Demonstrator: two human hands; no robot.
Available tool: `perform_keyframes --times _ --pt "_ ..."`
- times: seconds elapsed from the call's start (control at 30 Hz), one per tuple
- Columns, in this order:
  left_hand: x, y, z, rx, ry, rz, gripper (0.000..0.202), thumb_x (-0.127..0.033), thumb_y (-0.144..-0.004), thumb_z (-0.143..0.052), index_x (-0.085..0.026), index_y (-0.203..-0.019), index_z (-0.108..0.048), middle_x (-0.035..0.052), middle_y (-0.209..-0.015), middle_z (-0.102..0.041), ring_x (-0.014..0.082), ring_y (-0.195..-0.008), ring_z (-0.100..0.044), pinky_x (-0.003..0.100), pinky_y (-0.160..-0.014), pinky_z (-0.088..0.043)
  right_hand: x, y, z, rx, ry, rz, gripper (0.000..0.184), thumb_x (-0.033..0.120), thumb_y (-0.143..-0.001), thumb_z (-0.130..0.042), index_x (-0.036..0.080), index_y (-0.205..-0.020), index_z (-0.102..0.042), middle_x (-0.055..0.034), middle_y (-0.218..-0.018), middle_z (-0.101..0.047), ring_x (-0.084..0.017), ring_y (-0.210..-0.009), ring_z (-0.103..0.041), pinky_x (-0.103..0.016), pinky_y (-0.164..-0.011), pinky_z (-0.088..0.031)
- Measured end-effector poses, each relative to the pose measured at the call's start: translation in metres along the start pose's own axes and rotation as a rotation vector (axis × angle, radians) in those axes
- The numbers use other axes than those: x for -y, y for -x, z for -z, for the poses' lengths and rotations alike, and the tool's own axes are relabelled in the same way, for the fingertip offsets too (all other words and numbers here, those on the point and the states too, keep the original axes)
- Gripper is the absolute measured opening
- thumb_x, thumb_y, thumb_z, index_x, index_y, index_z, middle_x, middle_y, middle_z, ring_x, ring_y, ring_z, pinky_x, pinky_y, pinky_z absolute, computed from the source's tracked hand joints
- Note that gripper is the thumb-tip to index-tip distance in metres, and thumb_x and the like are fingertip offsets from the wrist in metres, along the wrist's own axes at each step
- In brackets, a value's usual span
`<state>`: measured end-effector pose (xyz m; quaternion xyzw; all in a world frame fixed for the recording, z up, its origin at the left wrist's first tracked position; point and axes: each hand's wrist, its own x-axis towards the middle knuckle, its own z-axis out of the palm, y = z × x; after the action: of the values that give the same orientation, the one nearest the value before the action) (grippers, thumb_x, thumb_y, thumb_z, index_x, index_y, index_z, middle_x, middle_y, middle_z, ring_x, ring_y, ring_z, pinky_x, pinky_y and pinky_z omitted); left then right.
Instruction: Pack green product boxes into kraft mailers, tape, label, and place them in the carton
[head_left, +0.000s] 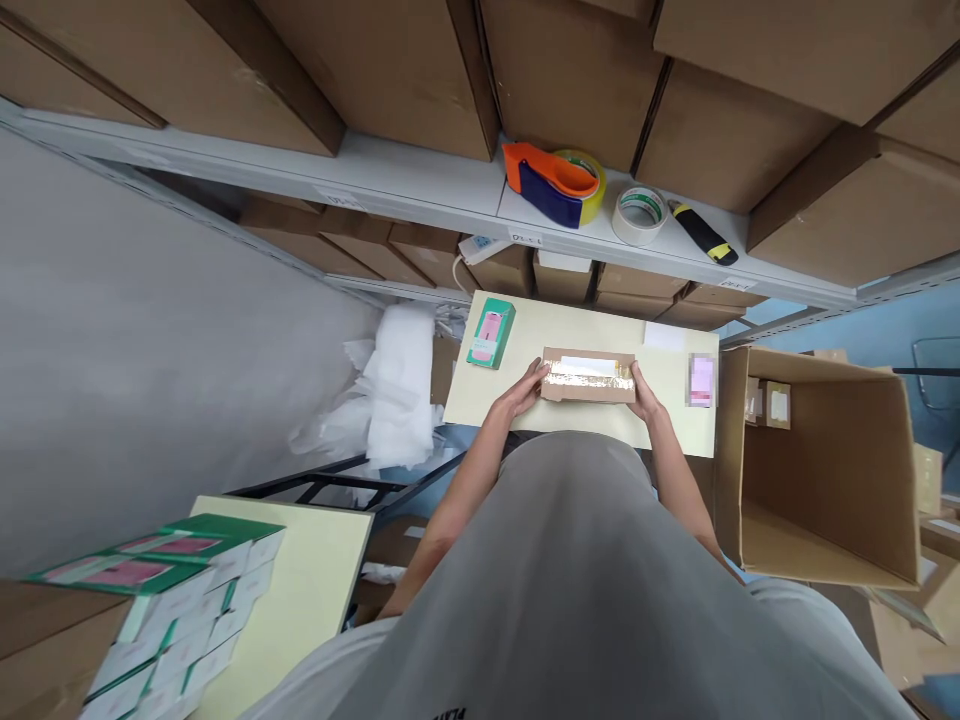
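Observation:
A small brown cardboard box [585, 393] with shiny clear tape and a white label on top lies between my two hands over the pale yellow table [480, 400]. My left hand [527, 388] grips its left end, fingers curled against the side. At the opposite end my right hand [644, 390] holds it, thumb near the top edge. A green box with a pink picture [490, 333] rests on the table to the left. Off to the right lie a pink item [702, 381], blurred out, and a white paper [664, 336].
An open carton [825, 470] with small boxes inside stands right of the table. On the shelf [420, 165] are an orange and blue tape dispenser [551, 185], a tape roll [639, 214] and a utility knife [703, 232]. White wrap [401, 385] and green-and-white boxes [187, 600] are left.

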<state>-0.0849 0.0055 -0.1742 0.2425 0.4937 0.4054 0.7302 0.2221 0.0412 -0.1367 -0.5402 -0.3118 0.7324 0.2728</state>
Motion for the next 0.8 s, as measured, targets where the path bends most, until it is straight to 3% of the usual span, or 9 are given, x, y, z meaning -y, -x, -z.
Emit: perform_keyframes --times 0.1,0.3,0.4,0.53,0.67,0.8 --pt "0.0 0.007 -0.001 0.054 0.061 0.043 0.104 -0.072 -0.079 -0.09 -0.024 -0.165 -0.054 0.0182 -0.16 -0.068 0.0325 -0.151 -0.064 0.05 -0.135 -0.043 -0.004 0.008 0.0 -0.025 -0.013 0.003 0.079 0.088 -0.104 -0.045 0.025 -0.143 -0.072 -0.0124 -0.135 -0.085 -0.033 -0.13 -0.08 -0.053 -0.111 -0.067" --pt "-0.006 0.018 0.008 0.056 0.045 0.024 0.107 -0.066 -0.079 -0.091 -0.03 -0.171 -0.049 0.0142 -0.168 -0.063 0.0353 -0.159 -0.057 0.054 -0.137 -0.042 -0.007 0.021 0.0 -0.076 0.002 0.073 0.086 0.091 -0.097 -0.055 0.037 -0.163 -0.056 -0.0062 -0.163 -0.071 -0.032 -0.137 -0.076 -0.055 -0.107 -0.068" --pt "-0.008 0.02 0.008 0.044 0.045 0.033 0.108 -0.065 -0.078 -0.092 -0.03 -0.171 -0.049 0.0142 -0.169 -0.063 0.0372 -0.162 -0.055 0.054 -0.137 -0.043 -0.006 0.021 -0.006 -0.066 0.01 0.063 0.087 0.094 -0.097 -0.051 0.035 -0.16 -0.06 -0.0073 -0.155 -0.076 -0.034 -0.137 -0.076 -0.056 -0.107 -0.068" --pt "-0.002 0.025 -0.003 0.015 0.106 0.045 0.114 -0.079 -0.076 -0.089 -0.023 -0.168 -0.053 0.0179 -0.166 -0.066 0.0412 -0.162 -0.055 0.056 -0.137 -0.044 -0.011 0.017 -0.019 -0.024 0.047 0.005 0.088 0.099 -0.096 -0.044 0.031 -0.143 -0.072 -0.0108 -0.136 -0.084 -0.036 -0.134 -0.077 -0.058 -0.107 -0.068" --pt "0.004 0.029 -0.011 -0.052 0.072 0.083 0.115 -0.089 -0.078 -0.079 -0.022 -0.169 -0.055 0.0173 -0.157 -0.073 0.043 -0.159 -0.057 0.062 -0.134 -0.048 -0.02 0.017 -0.023 -0.006 0.016 0.019 0.089 0.1 -0.095 -0.044 0.029 -0.139 -0.074 -0.0112 -0.133 -0.085 -0.036 -0.133 -0.078 -0.058 -0.11 -0.066" --pt "0.001 0.033 -0.008 -0.054 0.007 0.095 0.115 -0.091 -0.079 -0.075 -0.025 -0.17 -0.055 0.0161 -0.151 -0.076 0.0432 -0.153 -0.063 0.064 -0.13 -0.051 -0.025 0.02 -0.021 0.012 0.009 0.018 0.091 0.103 -0.092 -0.047 0.029 -0.135 -0.075 -0.0115 -0.13 -0.086 -0.037 -0.132 -0.078 -0.058 -0.107 -0.067"
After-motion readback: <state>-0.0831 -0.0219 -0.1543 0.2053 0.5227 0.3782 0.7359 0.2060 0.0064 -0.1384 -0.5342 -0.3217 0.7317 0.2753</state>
